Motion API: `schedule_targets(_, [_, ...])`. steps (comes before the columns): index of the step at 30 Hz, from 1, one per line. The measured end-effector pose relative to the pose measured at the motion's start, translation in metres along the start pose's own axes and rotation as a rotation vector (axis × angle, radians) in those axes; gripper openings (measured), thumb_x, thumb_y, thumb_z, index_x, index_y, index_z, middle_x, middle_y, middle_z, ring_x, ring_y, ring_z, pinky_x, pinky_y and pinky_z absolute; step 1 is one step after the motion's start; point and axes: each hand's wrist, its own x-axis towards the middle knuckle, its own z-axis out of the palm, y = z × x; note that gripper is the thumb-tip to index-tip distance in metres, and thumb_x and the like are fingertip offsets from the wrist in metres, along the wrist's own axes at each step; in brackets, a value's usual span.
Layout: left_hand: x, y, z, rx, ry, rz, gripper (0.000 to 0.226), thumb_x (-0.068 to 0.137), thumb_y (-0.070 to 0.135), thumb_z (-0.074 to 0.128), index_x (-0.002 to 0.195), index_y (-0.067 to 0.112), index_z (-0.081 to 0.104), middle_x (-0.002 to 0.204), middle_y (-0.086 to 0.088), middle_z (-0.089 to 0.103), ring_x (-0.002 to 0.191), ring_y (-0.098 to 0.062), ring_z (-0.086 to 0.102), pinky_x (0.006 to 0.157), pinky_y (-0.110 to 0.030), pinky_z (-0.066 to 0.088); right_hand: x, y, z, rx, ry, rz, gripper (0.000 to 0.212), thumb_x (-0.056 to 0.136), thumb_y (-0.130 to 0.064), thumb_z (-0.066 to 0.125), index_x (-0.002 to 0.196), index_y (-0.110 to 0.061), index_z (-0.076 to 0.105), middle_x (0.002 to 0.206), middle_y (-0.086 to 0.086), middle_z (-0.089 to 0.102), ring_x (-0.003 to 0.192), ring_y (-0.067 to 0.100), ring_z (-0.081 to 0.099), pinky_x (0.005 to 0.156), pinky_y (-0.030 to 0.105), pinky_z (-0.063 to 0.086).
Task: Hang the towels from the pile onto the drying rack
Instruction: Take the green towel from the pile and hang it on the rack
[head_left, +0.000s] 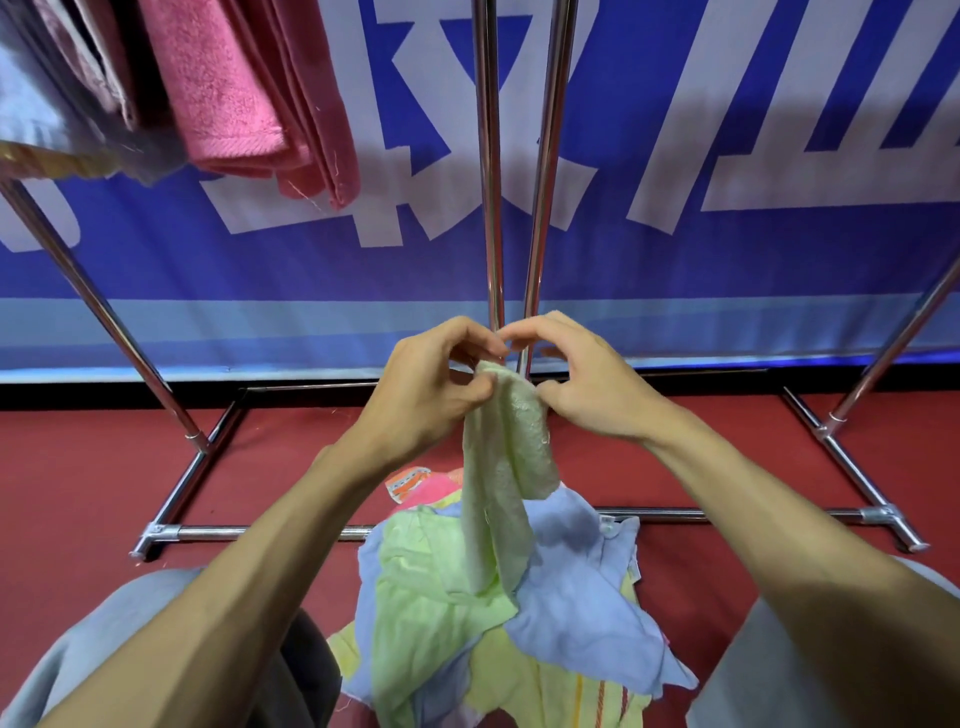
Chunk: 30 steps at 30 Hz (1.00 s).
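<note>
Towels lie in a pile (571, 597) at 6 o'clock on the red floor (78, 467). One pale green towel (506, 467) hangs above it in the middle of the view. It is bunched into a narrow strip, and its lower end seems to rest on the other cloths.

The left hand (431, 395) pinches the top edge from the 9 o'clock side. The right hand (587, 384) pinches the same edge from the 3 o'clock side, and the two hands are just beside each other. The drying rack (488, 208) stands behind, with two upright poles at 12 o'clock. Pink towels (234, 104) already hang on it at 11 o'clock.

I see three risks:
- **Crumpled cloth:** the hands are so near together that the cloth is not spread. If it goes on a bar like this, it will probably hang crumpled and dry badly.
- **Dragging:** if the lower end really lies on the pile, lifting could drag a neighbouring cloth up, or pull it off onto the floor.
- **Slipping:** only the fingertips hold the edge, so a quick pull to open the towel could make it slip from one hand. The bars look smooth, and a towel laid unevenly may slide off.
</note>
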Motion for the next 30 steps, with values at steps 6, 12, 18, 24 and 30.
schedule_targets(6, [0.000, 0.000, -0.015, 0.023, 0.034, -0.024, 0.025, 0.075, -0.004, 0.064, 0.087, 0.018, 0.066, 0.084, 0.009, 0.070, 0.077, -0.003, 0.065, 0.077, -0.019, 0.053, -0.001, 0.000, 0.003, 0.347, -0.297, 0.130, 0.028, 0.085, -0.016, 0.067, 0.113, -0.016, 0.063, 0.112, 0.005, 0.070, 0.109, 0.015, 0.065, 0.097, 0.030, 0.049])
schedule_targets(12, [0.000, -0.002, -0.017, 0.064, 0.127, -0.050, 0.024, 0.071, -0.001, 0.066, 0.085, 0.019, 0.068, 0.080, 0.012, 0.069, 0.074, -0.006, 0.065, 0.073, -0.024, 0.055, -0.006, -0.004, 0.016, -0.144, -0.208, 0.065, 0.025, 0.085, -0.036, 0.066, 0.070, -0.018, 0.056, 0.062, 0.002, 0.058, 0.060, 0.014, 0.050, 0.059, 0.032, 0.039])
schedule_targets(18, [0.004, -0.013, -0.005, 0.273, 0.057, -0.160, 0.027, 0.078, 0.005, 0.057, 0.095, 0.020, 0.071, 0.086, 0.003, 0.057, 0.082, -0.013, 0.055, 0.076, -0.020, 0.041, -0.002, -0.006, 0.012, -0.167, -0.162, 0.124, 0.027, 0.095, -0.019, 0.050, 0.069, -0.018, 0.047, 0.065, -0.005, 0.050, 0.069, 0.017, 0.046, 0.058, 0.026, 0.031])
schedule_targets(24, [0.005, -0.021, -0.002, 0.155, -0.136, -0.251, 0.013, 0.090, 0.024, 0.063, 0.093, 0.013, 0.068, 0.073, 0.005, 0.063, 0.063, -0.007, 0.059, 0.066, -0.025, 0.048, -0.003, -0.007, 0.001, -0.096, -0.107, 0.146, 0.018, 0.099, -0.020, 0.044, 0.087, -0.017, 0.056, 0.077, -0.007, 0.056, 0.082, 0.019, 0.053, 0.074, 0.033, 0.039])
schedule_targets(30, [0.002, -0.021, 0.007, 0.224, -0.132, -0.212, 0.038, 0.076, 0.038, 0.077, 0.078, 0.003, 0.063, 0.069, -0.016, 0.063, 0.059, -0.017, 0.048, 0.058, -0.031, 0.041, -0.002, -0.003, -0.005, -0.078, -0.095, 0.114, 0.031, 0.099, -0.024, 0.048, 0.069, -0.033, 0.046, 0.065, -0.015, 0.048, 0.065, -0.001, 0.046, 0.062, 0.018, 0.033])
